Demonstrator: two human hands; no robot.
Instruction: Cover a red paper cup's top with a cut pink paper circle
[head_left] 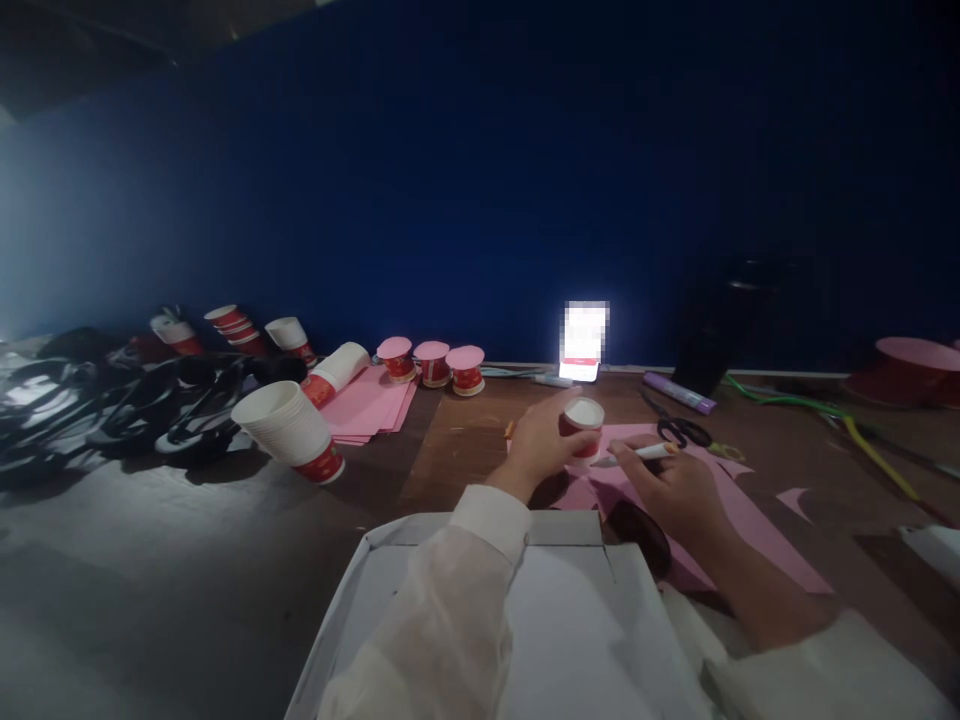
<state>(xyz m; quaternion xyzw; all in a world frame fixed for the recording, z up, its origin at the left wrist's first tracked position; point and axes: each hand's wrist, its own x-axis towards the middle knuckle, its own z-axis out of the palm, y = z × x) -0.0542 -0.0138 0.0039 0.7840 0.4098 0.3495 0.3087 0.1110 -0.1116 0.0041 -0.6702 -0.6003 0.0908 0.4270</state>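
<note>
My left hand (541, 441) is wrapped around a small red and white paper cup (584, 412), which stands upside down on a sheet of pink paper (757, 525). In my right hand (679, 490) is a white pen (643, 453), its tip close to the base of the cup. Whether the tip touches the paper I cannot tell. Just beyond the right hand lie black-handled scissors (684, 430). Curved pink offcuts (795, 502) are scattered to the right of the sheet.
Several red cups with pink paper tops (466, 370) stand at the back, beside a stack of pink paper (371, 405). Stacked paper cups (289, 425) and black headphone-like objects (202, 415) fill the left. A lit phone (583, 340), a purple glue stick (679, 392) and a white box (577, 610) are around.
</note>
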